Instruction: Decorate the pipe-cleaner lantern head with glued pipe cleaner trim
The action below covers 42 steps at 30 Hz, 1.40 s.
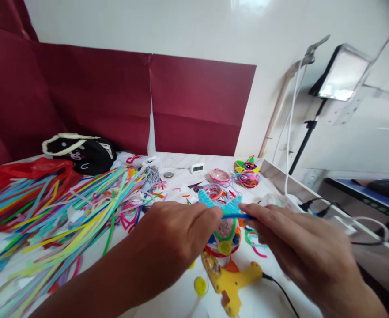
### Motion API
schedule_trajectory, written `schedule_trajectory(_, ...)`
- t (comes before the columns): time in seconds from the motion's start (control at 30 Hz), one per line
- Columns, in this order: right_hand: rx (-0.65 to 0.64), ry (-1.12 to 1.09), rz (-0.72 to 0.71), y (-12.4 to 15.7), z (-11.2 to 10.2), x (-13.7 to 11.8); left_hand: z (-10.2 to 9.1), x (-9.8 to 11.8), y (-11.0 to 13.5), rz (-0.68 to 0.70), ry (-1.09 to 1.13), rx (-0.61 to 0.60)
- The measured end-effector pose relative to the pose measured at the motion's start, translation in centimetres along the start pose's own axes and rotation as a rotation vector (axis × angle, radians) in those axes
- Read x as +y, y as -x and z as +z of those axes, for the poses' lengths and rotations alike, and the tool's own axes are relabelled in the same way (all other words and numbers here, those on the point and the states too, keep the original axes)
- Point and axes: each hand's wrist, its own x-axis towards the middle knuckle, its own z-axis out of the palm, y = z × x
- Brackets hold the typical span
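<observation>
My left hand point(177, 234) and my right hand point(293, 243) meet over the middle of the table, fingers pinched on a blue pipe cleaner point(236, 216). It runs across the top of a small round craft piece point(225, 234) with light blue ear shapes, a clear dome and a yellow pom-pom. The craft piece sits between and just under both hands. A yellow glue gun point(234, 282) lies on the table right below it, its black cord trailing to the right.
A big heap of coloured pipe cleaners point(55, 212) covers the left of the white table. A black pouch point(81, 152), a red plastic bag point(22, 170), finished craft pieces point(247, 173), a small clock point(197, 168) and cables point(346, 221) lie around. Red panels back the wall.
</observation>
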Motion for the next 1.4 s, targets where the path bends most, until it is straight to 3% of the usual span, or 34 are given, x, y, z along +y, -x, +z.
schedule_trajectory(0.2,-0.058,-0.103,-0.012,1.0,1.8,-0.6,1.9,1.1,1.0,0.017,-0.005,-0.008)
schedule_trajectory(0.37,-0.064,-0.126,0.056,1.5,3.1,0.1,4.1,0.6,2.4,-0.126,0.182,0.016)
schedule_trajectory(0.53,0.018,-0.069,0.144,2.1,3.3,1.2,5.8,-0.9,3.0,-0.568,0.548,-0.034)
schedule_trajectory(0.67,0.086,-0.014,0.226,2.6,3.6,1.9,7.8,-1.7,3.8,-0.916,0.774,0.026)
schedule_trajectory(0.77,0.087,-0.011,0.264,3.0,3.9,2.0,9.4,-2.0,4.8,-1.069,0.881,0.090)
schedule_trajectory(1.0,0.004,0.050,0.253,3.4,4.7,1.3,12.1,-2.0,6.8,-1.150,1.003,0.111)
schedule_trajectory(1.27,-0.019,0.093,0.212,3.5,5.8,0.4,12.9,-1.4,7.8,-1.149,1.025,-0.002)
schedule_trajectory(1.4,-0.019,0.096,0.208,3.5,6.0,-0.1,13.4,-1.5,8.2,-1.129,1.180,0.009)
